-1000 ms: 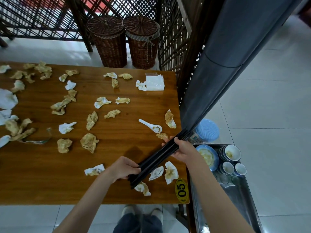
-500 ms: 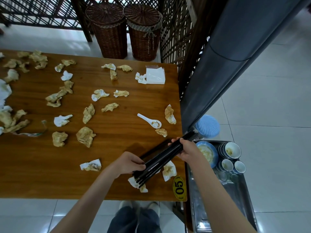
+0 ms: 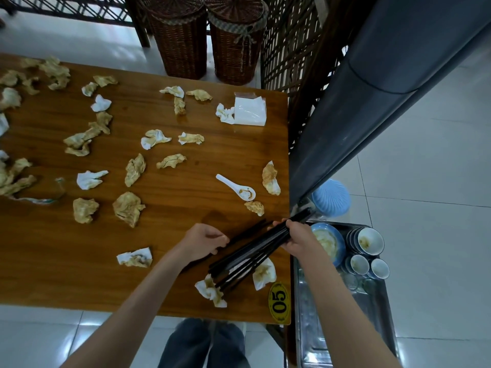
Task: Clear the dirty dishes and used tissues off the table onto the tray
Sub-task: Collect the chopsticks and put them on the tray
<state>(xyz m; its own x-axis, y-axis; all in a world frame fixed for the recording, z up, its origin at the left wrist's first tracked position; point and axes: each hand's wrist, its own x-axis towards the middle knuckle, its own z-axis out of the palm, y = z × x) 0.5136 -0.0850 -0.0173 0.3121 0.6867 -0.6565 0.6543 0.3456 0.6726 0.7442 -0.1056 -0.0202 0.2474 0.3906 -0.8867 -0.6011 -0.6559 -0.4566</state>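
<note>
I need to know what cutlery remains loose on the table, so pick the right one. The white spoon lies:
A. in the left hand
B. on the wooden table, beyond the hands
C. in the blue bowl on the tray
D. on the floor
B: the white spoon lies on the bare wooden table, beyond both hands, which hold only the black chopsticks.

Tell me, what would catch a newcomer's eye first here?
A fan of long black chopsticks near the wooden table's right edge, gripped by the right hand with the left hand at their lower ends. Crumpled, stained paper tissues litter the tabletop, and a white ceramic spoon lies beyond the hands. Stacked dirty blue-and-white bowls sit on the metal tray at right.
</note>
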